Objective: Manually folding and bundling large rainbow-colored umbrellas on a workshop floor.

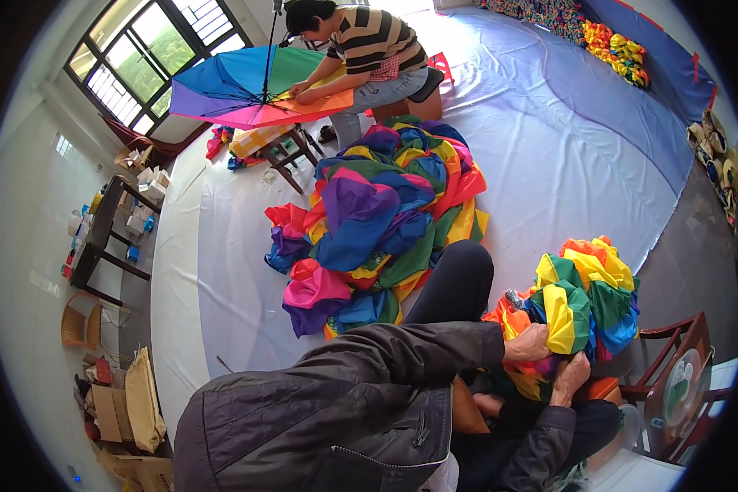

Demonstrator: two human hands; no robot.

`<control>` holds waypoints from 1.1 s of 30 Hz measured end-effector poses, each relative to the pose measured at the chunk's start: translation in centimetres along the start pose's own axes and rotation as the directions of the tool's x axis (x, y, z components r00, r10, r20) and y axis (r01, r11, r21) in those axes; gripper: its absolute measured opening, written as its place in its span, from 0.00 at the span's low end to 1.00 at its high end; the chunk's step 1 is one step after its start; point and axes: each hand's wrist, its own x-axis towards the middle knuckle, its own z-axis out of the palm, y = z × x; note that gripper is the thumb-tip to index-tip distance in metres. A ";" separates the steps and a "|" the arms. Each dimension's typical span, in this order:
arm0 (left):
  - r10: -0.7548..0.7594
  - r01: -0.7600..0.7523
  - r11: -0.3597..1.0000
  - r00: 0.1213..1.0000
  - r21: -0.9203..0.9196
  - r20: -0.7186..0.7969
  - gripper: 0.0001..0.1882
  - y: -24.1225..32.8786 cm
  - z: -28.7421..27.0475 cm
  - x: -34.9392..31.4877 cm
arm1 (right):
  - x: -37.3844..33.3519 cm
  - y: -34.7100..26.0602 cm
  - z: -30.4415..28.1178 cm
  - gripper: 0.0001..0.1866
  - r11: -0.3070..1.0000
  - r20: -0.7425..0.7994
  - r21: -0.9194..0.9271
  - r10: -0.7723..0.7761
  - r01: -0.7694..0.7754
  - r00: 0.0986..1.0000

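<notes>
- A loose bundle of rainbow-coloured thin fabric (589, 297), with yellow, green, orange and blue panels, lies on the near right, directly at the fingers of both hands.
- The left hand (528, 344) is at the bundle's near left side, fingers curled closed on its folds; a yellow panel stands just right of the knuckles.
- The right hand (571, 377) is nearer and slightly farther right, its bent fingers touching the bundle's lower folds; the tips are partly hidden, so I cannot tell whether they pinch the cloth.
- Most of the fabric rises on the far side of the fingers; some orange and yellow folds hang below and between the hands.
- Right of the bundle stands a reddish-brown wooden chair (672, 334).
- Farther left, a larger heap of rainbow-coloured fabric (377, 215) lies on a pale floor sheet (541, 156), apart from both hands.
</notes>
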 end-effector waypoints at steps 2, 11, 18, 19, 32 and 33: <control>0.003 -0.004 1.000 0.999 -0.010 -0.040 0.14 -0.5 -0.1 0.2 | 0.1 -0.2 -0.2 0.06 0.999 0.008 -0.031 0.008 -0.007 1.000; -0.022 0.025 0.999 0.993 0.024 -0.116 0.09 -0.9 -0.2 0.5 | 0.4 -1.0 -0.5 0.06 0.993 0.058 0.103 0.046 -0.051 0.997; -0.023 0.015 0.999 0.983 -0.046 -0.185 0.09 -1.6 0.4 1.6 | 0.6 -1.6 -0.3 0.07 0.977 0.084 0.213 -0.015 -0.003 0.996; -0.012 -0.002 0.998 0.977 -0.068 -0.212 0.09 -1.6 0.7 1.9 | 0.6 -1.5 -0.3 0.07 0.977 0.083 0.213 -0.014 -0.004 0.996; -0.168 0.126 0.949 0.977 -0.290 -0.127 0.19 -0.9 1.0 1.9 | 0.9 -1.4 -0.6 0.07 0.987 0.036 0.154 0.037 -0.042 0.999; -0.173 0.136 0.950 0.979 -0.281 -0.109 0.19 -0.8 1.0 1.7 | 0.7 -1.1 -0.6 0.07 0.988 0.038 0.148 0.042 -0.047 0.998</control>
